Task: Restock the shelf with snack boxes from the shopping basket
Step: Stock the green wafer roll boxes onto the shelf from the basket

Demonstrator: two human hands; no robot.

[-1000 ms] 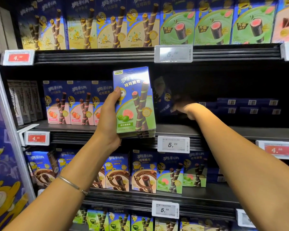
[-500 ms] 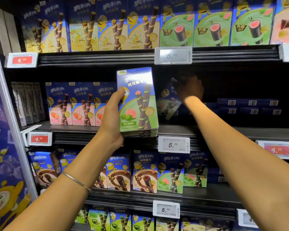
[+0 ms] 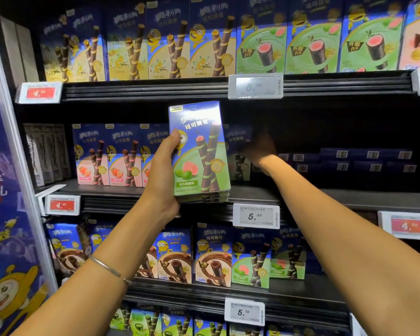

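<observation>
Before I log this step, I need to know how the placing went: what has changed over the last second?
The right hand has tipped its box from slanted to upright on the middle shelf. It is too dark there to tell whether the hand still grips it. The left hand holds its stack of green boxes in front of the shelf, as before.

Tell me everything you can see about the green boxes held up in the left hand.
The guava wafer-roll boxes are a small stack of glossy cardboard cartons, seen as layered bottom edges behind the front one. Its face is blue above and green below, printed with two striped chocolate rolls, cut pink guava and a yellow cartoon figure. The stack is upright, leaning slightly, in the air before the middle shelf. The left hand grips its left edge, thumb on the front.
</observation>
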